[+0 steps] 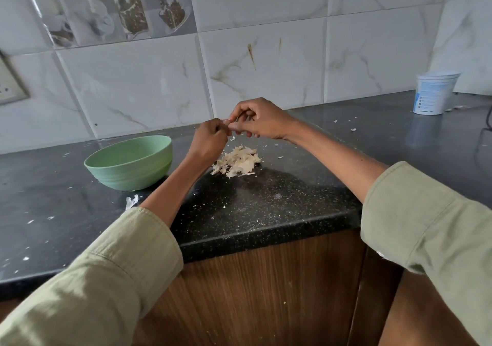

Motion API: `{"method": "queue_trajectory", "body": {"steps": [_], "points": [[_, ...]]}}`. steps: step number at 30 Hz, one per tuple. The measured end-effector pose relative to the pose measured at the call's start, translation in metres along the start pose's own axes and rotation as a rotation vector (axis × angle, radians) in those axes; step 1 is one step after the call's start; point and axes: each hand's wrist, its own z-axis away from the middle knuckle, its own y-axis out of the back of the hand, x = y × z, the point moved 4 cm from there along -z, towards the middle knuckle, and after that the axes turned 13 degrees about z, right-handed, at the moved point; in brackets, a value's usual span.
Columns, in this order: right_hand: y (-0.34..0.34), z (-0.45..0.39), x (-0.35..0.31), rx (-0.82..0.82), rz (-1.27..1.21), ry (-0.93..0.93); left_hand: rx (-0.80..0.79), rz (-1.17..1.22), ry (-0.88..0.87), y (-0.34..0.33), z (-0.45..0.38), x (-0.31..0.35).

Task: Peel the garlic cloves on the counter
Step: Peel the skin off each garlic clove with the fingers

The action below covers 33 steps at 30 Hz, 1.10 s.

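Note:
Both my hands are raised above the dark counter (pixel 266 202), fingertips meeting. My left hand (pixel 210 140) has its fingers curled round a small garlic clove (pixel 226 122), of which only a tip shows. My right hand (pixel 259 119) pinches the same clove with thumb and forefinger. Directly below the hands lies a heap of pale garlic peels (pixel 237 160). A green bowl (pixel 130 162) stands to the left of the heap; its inside is hidden from this angle.
A white plastic tub (pixel 434 93) stands at the back right near the tiled wall. Small peel scraps (pixel 131 201) are scattered over the counter. The counter's front edge runs above wooden cabinet doors (pixel 266 292). A wall socket plate (pixel 10 85) sits at the far left.

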Motion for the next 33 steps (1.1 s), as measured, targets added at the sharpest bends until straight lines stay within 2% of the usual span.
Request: {"method": "queue_trajectory", "body": {"steps": [5, 10, 17, 25, 33], "points": [[0.001, 0.003, -0.002, 0.047, 0.034, 0.033, -0.012, 0.066, 0.025, 0.000, -0.002, -0.004], [-0.008, 0.001, -0.003, -0.007, 0.048, 0.002, 0.049, 0.191, -0.004, 0.005, -0.002, -0.002], [-0.015, 0.003, -0.007, -0.174, -0.162, -0.074, 0.047, 0.288, -0.004, 0.005, 0.000, 0.000], [-0.009, 0.004, -0.001, -0.227, -0.632, -0.260, 0.001, 0.356, -0.060, 0.003, 0.000, 0.007], [-0.005, 0.006, 0.003, -0.208, -0.601, -0.291, 0.006, 0.283, -0.063, 0.009, 0.000, 0.007]]}}
